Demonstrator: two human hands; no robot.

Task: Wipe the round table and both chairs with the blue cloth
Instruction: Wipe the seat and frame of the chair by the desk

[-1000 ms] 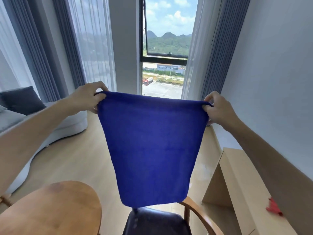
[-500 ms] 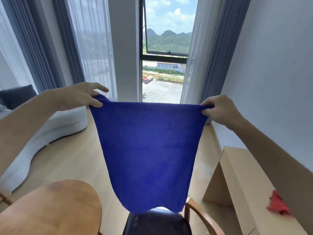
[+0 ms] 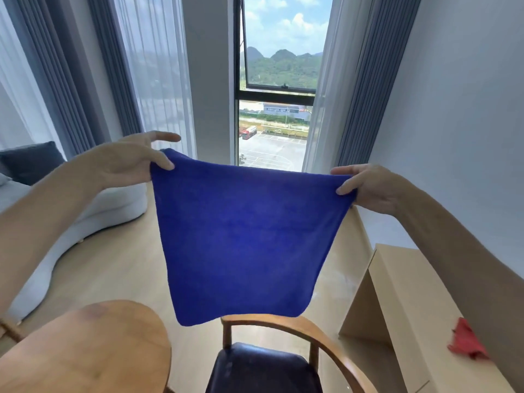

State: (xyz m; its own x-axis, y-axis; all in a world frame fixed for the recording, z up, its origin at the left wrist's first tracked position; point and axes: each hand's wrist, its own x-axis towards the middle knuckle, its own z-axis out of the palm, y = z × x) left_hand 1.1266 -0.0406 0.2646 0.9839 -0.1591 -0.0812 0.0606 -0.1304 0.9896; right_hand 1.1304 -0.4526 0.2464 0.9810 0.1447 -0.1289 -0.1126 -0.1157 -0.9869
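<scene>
The blue cloth [image 3: 243, 239] hangs spread out in the air in front of me. My left hand [image 3: 133, 160] pinches its top left corner between thumb and fingers, with the index finger stretched forward. My right hand [image 3: 365, 185] pinches the top right corner. Below the cloth stands a wooden chair [image 3: 286, 324] with a curved back rail and a dark seat. The round wooden table [image 3: 85, 350] fills the lower left. A second chair shows only as a sliver of wood at the left edge.
A pale wooden sideboard [image 3: 411, 302] runs along the right wall with a red cloth [image 3: 465, 341] on it. A white sofa [image 3: 93, 205] with a dark cushion lies at the left. Curtains and a tall window stand ahead, with wooden floor between.
Both hands have lowered slightly and the cloth's bottom edge has swung up off the chair, so the chair's curved back rail now shows below it.
</scene>
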